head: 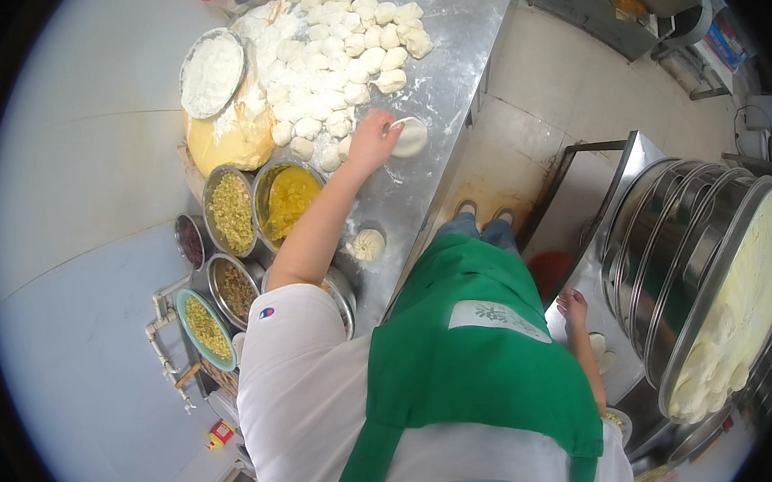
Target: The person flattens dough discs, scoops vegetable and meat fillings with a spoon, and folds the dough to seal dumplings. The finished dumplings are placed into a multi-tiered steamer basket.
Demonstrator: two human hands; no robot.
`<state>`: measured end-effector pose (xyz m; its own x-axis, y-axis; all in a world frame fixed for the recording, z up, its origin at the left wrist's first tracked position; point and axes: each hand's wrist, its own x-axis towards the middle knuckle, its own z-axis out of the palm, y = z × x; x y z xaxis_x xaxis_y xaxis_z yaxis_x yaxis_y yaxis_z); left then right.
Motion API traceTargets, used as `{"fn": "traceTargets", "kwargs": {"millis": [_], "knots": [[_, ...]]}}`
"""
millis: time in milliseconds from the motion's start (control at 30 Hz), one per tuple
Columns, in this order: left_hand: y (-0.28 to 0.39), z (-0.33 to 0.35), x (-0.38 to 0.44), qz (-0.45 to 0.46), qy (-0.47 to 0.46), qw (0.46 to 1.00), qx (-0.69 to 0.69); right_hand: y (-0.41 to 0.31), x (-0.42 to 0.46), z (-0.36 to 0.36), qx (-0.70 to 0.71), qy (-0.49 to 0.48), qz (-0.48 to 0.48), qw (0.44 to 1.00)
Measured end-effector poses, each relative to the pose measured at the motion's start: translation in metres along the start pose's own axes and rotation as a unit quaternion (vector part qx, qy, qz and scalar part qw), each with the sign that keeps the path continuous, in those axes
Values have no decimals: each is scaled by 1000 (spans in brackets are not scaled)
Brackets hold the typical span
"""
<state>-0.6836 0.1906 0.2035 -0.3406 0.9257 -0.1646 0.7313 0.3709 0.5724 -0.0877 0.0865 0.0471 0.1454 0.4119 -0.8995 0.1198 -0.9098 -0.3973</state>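
My left hand [375, 139] reaches over the floured metal worktable [462, 42] with thumb and fingers pinched on the edge of a flat round dough wrapper [410, 138]. Beside that hand lie many dough pieces [343, 62] dusted with flour. A pleated bun [366, 245] sits on the table nearer my body. Under my left forearm is a metal bowl of yellow filling [290, 200], partly hidden. My right hand [572, 306] hangs at my other side, near the stacked steamer trays [660, 255], fingers loosely curled and apart, holding nothing visible.
A bowl of flour [213, 73] rests by a large yellow dough mass [227, 141]. Bowls of chopped green filling [232, 213], mixed filling [236, 289] and more stand along the wall. The top steamer tray [729, 311] holds buns. My feet [486, 210] are between table and trays.
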Motion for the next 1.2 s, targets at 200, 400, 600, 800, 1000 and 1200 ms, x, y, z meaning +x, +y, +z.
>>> {"fn": "traceTargets", "kwargs": {"millis": [200, 400, 600, 800, 1000, 1200], "knots": [[24, 0, 4, 34, -108, 993, 45, -12, -5, 10, -14, -16, -1, 1000], [-3, 100, 43, 169, 70, 962, 204, -30, -21, 9, -20, -21, -30, 999], [9, 85, 44, 160, 64, 968, 182, -14, -21, -7, 5, 0, -27, 1000], [-4, 91, 46, 150, 85, 964, 203, 19, -47, -23, 82, 46, -64, 994], [-62, 69, 31, 108, -12, 982, 153, 46, -152, -39, 45, 218, -214, 951], [-72, 45, 22, 1, -137, 991, -7, 39, -225, -55, 64, 438, -265, 857]]}}
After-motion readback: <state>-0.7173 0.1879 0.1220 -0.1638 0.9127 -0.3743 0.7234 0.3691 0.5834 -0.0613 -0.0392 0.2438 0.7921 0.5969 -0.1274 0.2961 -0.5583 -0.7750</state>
